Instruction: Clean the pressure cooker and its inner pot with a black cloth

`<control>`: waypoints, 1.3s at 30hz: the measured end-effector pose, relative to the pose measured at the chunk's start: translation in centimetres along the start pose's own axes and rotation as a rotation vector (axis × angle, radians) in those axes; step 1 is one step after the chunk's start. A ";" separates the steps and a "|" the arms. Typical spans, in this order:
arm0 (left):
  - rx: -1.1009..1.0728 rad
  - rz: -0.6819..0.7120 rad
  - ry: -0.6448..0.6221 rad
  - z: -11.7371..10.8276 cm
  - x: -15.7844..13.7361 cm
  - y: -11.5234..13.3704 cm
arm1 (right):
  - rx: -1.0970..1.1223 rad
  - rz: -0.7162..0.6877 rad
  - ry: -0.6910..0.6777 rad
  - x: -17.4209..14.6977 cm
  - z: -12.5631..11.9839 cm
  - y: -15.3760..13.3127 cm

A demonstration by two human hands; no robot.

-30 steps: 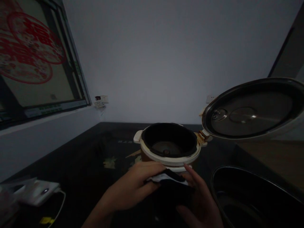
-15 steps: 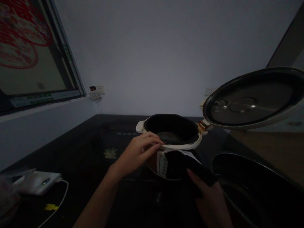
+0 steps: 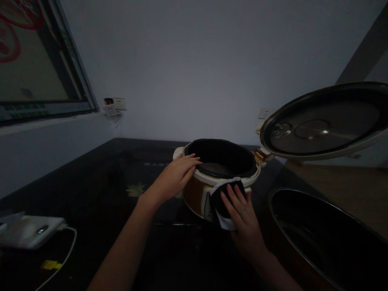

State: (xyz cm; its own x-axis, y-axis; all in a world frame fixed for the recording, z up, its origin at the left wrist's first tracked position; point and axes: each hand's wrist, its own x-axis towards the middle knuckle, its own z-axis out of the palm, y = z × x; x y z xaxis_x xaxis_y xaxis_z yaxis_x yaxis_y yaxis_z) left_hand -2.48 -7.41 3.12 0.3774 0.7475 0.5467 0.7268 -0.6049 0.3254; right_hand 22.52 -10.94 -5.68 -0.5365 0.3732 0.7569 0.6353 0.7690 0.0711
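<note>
An electric cooker (image 3: pixel 194 193) with a brown body and white rim stands on the dark tabletop, its round lid (image 3: pixel 325 121) swung up to the right. Inside it is a black inner pot (image 3: pixel 239 159). My left hand (image 3: pixel 176 171) lies over the cooker's left rim, fingers stretched out and their tips over the opening. Under the fingers of my right hand (image 3: pixel 244 216) a dark cloth (image 3: pixel 220 198) with white edges is held against the cooker's front panel. Part of the panel is covered by the cloth.
At right, close by, stands a large dark basin (image 3: pixel 285 234). A white power bank (image 3: pixel 39 230) with a white cable and a yellow scrap (image 3: pixel 51 264) lie at left. Wall sockets (image 3: pixel 117 106) and a window (image 3: pixel 36 76) are behind on the left.
My right hand has moved up and left with the cloth, which now lies flatter on the front panel. My left hand's fingers have straightened over the rim. The view has shifted slightly.
</note>
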 end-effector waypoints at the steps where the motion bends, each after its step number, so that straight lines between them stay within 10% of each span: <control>1: 0.000 -0.002 -0.005 -0.1 0.0 0.0 | -0.027 -0.018 -0.009 0.5 0.1 -0.3; 17: -0.050 -0.010 -0.002 -0.5 0.1 0.2 | -0.318 -0.215 -0.126 3.8 0.9 -2.3; 29: -0.068 0.021 0.035 -0.4 0.0 0.3 | -0.277 -0.519 -0.380 -1.5 3.7 -1.5; 39: -0.055 0.047 0.039 -0.2 -0.1 -0.1 | -0.279 -0.470 -0.411 4.1 -3.3 -0.6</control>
State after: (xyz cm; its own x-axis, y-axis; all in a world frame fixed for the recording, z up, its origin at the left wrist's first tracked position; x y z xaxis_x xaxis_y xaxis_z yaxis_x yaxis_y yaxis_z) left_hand -2.72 -7.51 3.17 0.3867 0.7074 0.5917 0.6757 -0.6540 0.3403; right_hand 21.77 -11.55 -0.50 -0.9228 0.2410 0.3005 0.3727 0.7557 0.5385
